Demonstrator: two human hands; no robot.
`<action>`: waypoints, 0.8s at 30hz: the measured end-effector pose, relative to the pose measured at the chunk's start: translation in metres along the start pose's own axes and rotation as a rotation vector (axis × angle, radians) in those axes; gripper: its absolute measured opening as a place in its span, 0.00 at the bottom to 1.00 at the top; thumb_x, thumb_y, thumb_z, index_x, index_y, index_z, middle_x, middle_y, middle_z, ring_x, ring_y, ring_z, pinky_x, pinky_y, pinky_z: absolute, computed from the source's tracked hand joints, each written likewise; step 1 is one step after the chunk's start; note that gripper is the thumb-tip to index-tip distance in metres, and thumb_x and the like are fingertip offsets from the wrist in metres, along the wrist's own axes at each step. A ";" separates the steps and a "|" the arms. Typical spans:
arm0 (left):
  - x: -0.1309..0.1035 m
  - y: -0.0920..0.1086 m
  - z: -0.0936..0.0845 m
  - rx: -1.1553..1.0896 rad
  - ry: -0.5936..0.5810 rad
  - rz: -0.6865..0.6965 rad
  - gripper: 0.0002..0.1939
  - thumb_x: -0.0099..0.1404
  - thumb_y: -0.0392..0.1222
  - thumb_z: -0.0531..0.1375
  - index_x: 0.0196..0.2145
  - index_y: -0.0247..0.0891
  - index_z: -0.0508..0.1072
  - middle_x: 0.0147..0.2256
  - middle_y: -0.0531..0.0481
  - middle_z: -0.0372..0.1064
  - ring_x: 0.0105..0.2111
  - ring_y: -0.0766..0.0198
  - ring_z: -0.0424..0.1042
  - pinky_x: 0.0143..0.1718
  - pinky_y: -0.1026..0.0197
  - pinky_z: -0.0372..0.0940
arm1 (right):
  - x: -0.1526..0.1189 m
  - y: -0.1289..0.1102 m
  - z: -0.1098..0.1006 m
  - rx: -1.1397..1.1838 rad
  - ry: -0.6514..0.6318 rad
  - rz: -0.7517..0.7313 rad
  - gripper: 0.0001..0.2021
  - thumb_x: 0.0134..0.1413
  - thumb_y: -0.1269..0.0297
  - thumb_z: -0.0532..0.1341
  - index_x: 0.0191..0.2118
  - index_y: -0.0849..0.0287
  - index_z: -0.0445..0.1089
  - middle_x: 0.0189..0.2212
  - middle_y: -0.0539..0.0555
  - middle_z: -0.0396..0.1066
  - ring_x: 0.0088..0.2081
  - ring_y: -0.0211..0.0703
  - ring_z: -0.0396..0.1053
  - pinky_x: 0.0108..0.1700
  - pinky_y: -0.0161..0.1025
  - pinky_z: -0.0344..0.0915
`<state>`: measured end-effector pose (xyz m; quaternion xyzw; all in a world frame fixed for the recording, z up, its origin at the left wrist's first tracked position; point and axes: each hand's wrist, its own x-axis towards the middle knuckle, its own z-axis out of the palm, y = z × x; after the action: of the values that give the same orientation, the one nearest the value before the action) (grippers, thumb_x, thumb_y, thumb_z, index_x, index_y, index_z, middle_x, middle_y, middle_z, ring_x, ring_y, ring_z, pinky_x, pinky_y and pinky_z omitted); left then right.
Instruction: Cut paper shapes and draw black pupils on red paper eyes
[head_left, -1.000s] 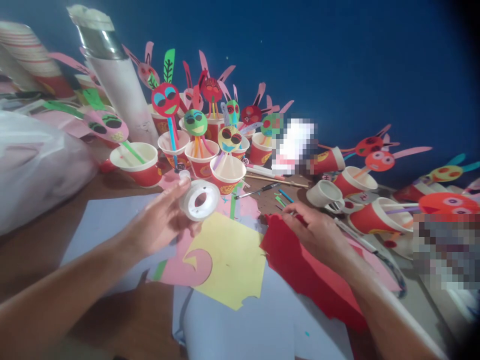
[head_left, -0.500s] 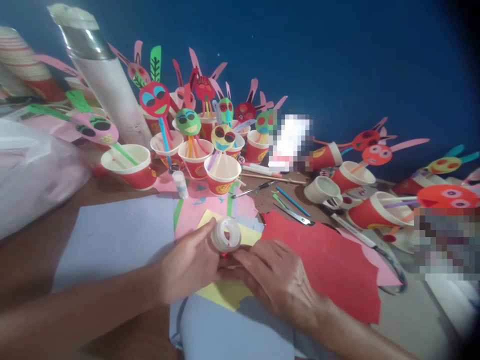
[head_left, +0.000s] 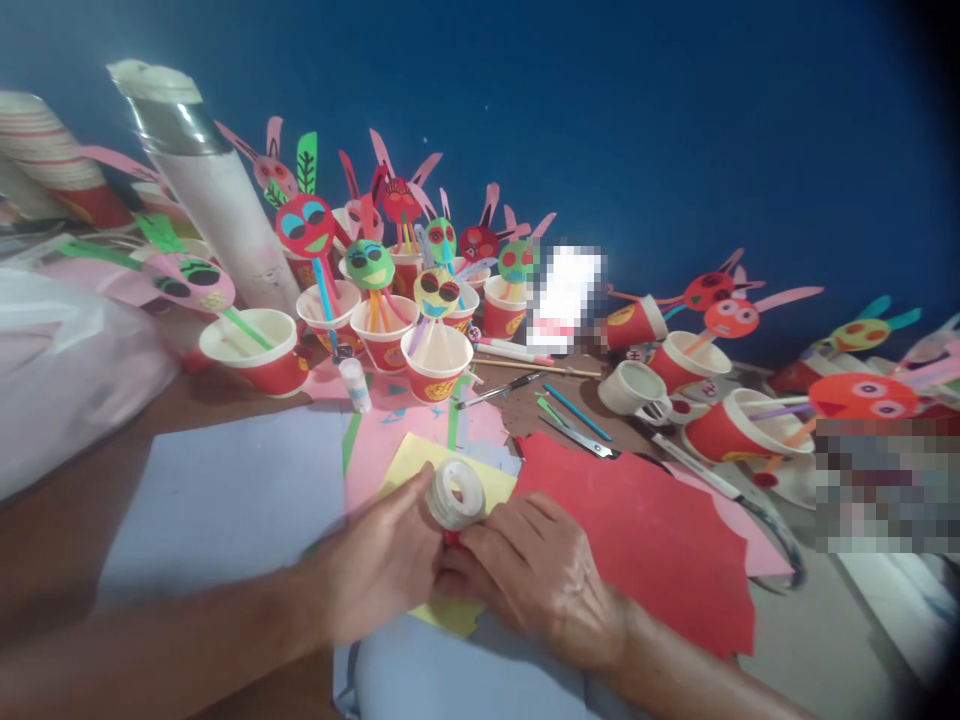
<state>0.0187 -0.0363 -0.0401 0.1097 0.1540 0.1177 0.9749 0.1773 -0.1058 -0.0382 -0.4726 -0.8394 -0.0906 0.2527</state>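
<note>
A whitish translucent roll of tape (head_left: 456, 494) is between my hands above the yellow paper (head_left: 412, 452). My left hand (head_left: 386, 560) is closed on the roll's left side, its thumb along the edge. My right hand (head_left: 536, 570) has bent, pressed fingers at the roll's lower right. A small bit of red shows under the roll between the hands; what the right fingertips pinch is hidden. Red paper (head_left: 637, 530) lies to the right of my right hand, and blue-grey paper (head_left: 225, 490) is beyond my left forearm.
Red paper cups (head_left: 439, 375) with decorated paper faces on sticks stand behind, near a tall flask (head_left: 217, 220). Scissors (head_left: 585, 437), a pen (head_left: 502, 390), a glue stick (head_left: 355, 386) and a white mug (head_left: 632, 390) lie or stand ahead. A plastic bag (head_left: 67, 360) is at left.
The view has shifted, so the cups and papers sit slightly lower and to the left. Both hands keep nearly the same hold, and the roll is turned slightly.
</note>
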 end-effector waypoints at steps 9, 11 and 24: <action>-0.014 0.027 0.007 0.459 0.157 0.150 0.23 0.66 0.57 0.50 0.40 0.33 0.72 0.36 0.41 0.72 0.33 0.58 0.70 0.36 0.58 0.63 | 0.001 0.010 -0.011 1.188 -0.106 0.867 0.08 0.59 0.64 0.54 0.29 0.58 0.62 0.20 0.46 0.61 0.20 0.32 0.57 0.23 0.30 0.51; -0.023 0.043 0.010 0.736 0.226 0.238 0.22 0.63 0.57 0.54 0.42 0.35 0.71 0.39 0.41 0.72 0.33 0.58 0.70 0.31 0.61 0.62 | 0.003 0.021 -0.009 1.528 -0.089 1.050 0.08 0.56 0.61 0.56 0.29 0.58 0.60 0.19 0.46 0.63 0.18 0.31 0.57 0.22 0.30 0.51; -0.049 0.090 0.009 2.183 0.628 0.399 0.27 0.58 0.48 0.60 0.55 0.47 0.66 0.52 0.46 0.68 0.49 0.39 0.66 0.48 0.47 0.57 | 0.006 0.046 0.001 1.732 0.005 1.153 0.05 0.51 0.64 0.55 0.34 0.59 0.63 0.28 0.52 0.68 0.24 0.36 0.64 0.19 0.29 0.53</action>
<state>-0.0411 0.0349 0.0038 0.8831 0.3894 0.0958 0.2437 0.2129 -0.0768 -0.0398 -0.4586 -0.2633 0.6767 0.5123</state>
